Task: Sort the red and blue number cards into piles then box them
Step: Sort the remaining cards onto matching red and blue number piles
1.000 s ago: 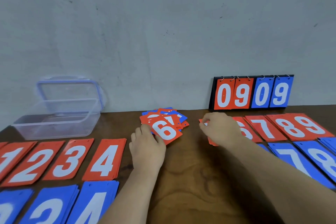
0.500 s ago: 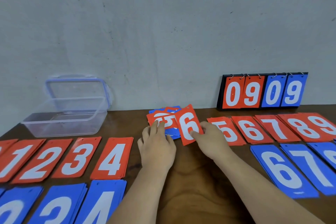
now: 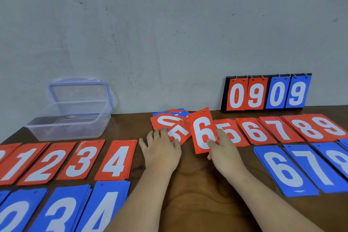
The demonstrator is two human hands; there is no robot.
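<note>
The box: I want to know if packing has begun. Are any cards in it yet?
No, the clear box holds no cards; the number piles lie on the table and the right hand holds a red 6.

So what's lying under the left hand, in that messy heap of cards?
Under the left hand lies a red 5 card, overlapping a red card with a partly hidden digit. Blue cards peek out behind; their numbers are covered.

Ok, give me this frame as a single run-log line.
phase: sorting | right hand: holds red 6 card | left hand: on unsorted pile | likely target: red 6 pile | plastic box: open, no cards
</note>
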